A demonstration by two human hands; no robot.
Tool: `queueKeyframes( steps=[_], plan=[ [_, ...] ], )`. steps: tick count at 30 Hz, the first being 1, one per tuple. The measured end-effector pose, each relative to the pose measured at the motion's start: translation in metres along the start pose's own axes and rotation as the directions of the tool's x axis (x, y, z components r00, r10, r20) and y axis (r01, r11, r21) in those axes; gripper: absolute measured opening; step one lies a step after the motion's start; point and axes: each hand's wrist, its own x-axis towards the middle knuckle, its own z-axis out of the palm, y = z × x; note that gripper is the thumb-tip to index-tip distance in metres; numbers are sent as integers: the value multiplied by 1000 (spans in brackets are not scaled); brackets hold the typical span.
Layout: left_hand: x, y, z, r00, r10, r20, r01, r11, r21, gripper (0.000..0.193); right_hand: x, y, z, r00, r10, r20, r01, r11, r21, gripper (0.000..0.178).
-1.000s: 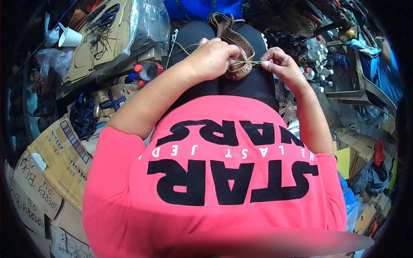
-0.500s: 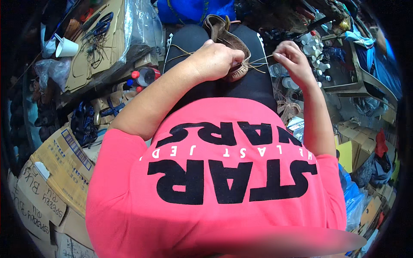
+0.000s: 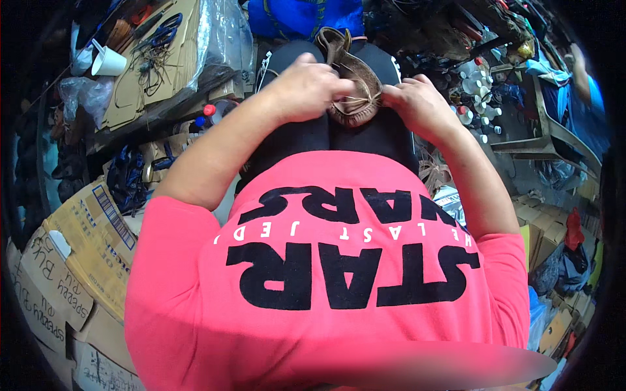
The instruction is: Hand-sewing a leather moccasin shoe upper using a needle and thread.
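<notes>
A brown leather shoe upper (image 3: 355, 65) lies between my thighs, its gathered, stitched toe toward me. Pale threads (image 3: 360, 99) fan across the toe opening. At the upper's left side, my left hand (image 3: 305, 90) is closed, and the threads run to its fingertips inside the opening. My right hand (image 3: 420, 104) is closed too, thumb and fingers pressed together against the right edge of the toe seam. What those right fingertips pinch is hidden.
Flat cardboard (image 3: 140, 81) with a tangle of cords lies at the left, beside a white cup (image 3: 108, 60). Several small bottles (image 3: 479, 85) stand at the right near a grey frame (image 3: 561, 133). A blue bag (image 3: 297, 18) sits ahead; cardboard boxes (image 3: 91, 244) are at lower left.
My right hand has come in from the right, where it held a thread drawn out, to the toe seam. My left hand has shifted slightly left along the upper.
</notes>
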Motion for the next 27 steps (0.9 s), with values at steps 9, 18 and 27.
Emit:
queueKeyframes(
  steps=[9,18,27],
  plan=[
    [-112,-74,-56,860,-499,-108,403,793,-457,6,-106,81,20,779,627,1,-568,706,422,7],
    [-4,-11,-60,829,-448,-336,-365,22,-931,27,-16,-27,-80,931,209,-301,-74,911,405,21],
    [47,15,10,930,-367,23,338,829,-445,29,8,-38,-34,990,132,53,-119,974,-194,10]
  ],
)
